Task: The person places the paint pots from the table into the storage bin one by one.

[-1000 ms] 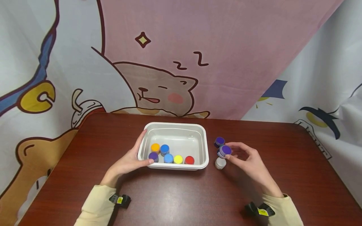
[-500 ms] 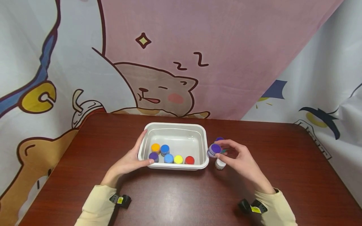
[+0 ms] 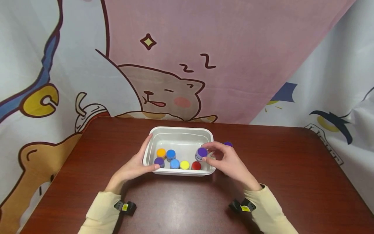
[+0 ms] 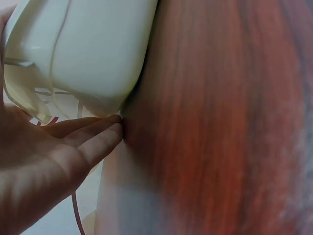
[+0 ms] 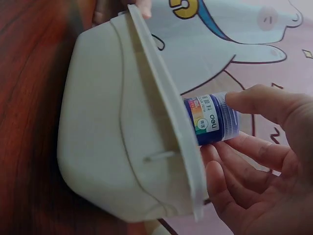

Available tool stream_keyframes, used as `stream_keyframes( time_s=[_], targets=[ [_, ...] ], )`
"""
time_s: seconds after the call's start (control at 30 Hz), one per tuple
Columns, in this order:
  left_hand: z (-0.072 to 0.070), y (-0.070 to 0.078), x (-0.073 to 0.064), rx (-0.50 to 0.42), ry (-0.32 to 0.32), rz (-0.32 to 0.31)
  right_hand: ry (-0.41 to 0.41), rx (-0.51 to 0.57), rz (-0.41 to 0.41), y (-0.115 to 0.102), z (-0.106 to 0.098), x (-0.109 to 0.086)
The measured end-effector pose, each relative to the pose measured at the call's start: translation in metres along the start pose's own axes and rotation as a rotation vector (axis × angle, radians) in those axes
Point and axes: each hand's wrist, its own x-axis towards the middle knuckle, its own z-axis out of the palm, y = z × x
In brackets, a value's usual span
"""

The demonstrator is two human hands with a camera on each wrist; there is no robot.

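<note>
A white plastic basin (image 3: 182,129) stands on the table with several small paint jars inside. My left hand (image 3: 132,169) grips its left end, thumb over the front rim; in the left wrist view the fingers lie along the outer wall (image 4: 98,49). Between thumb and fingers my right hand (image 3: 229,161) pinches a purple-lidded paint jar (image 3: 201,153) above the basin's right side. The right wrist view shows that jar (image 5: 208,117) with a printed label, level with the rim. Inside are an orange jar (image 3: 161,153), blue jars (image 3: 170,155), a purple jar (image 3: 159,162), a yellow jar (image 3: 184,164) and a red jar (image 3: 196,165).
Another purple-lidded jar (image 3: 228,144) stands right of the basin, partly behind my right hand. The brown table (image 3: 286,162) reaches back to a cartoon-printed cloth (image 3: 233,65). Each wrist wears a black strap with a camera.
My right hand has carried the purple-lidded jar leftward from beside the basin to over its right side. The white jar is now hidden behind that hand. My left hand stays put.
</note>
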Motion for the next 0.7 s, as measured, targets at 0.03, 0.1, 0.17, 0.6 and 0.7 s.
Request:
stream_keyframes(
  time_s=[0.03,0.1,0.17,0.6,0.7],
  targets=[
    [0.0,0.0,0.0,0.005,0.003,0.001,-0.008,-0.003,-0.007,0.0,0.003,0.003],
    [0.0,0.0,0.0,0.008,0.007,0.002,-0.024,-0.016,-0.012,0.0,0.008,0.01],
    [0.0,0.0,0.0,0.009,0.009,0.001,-0.043,-0.024,-0.02,0.0,0.013,0.017],
    [-0.001,0.0,0.0,0.018,0.016,-0.003,-0.208,-0.102,-0.031,-0.003,0.04,0.055],
    [0.0,0.001,0.0,0.016,0.012,-0.006,-0.238,-0.119,-0.021,0.001,0.044,0.06]
  ],
)
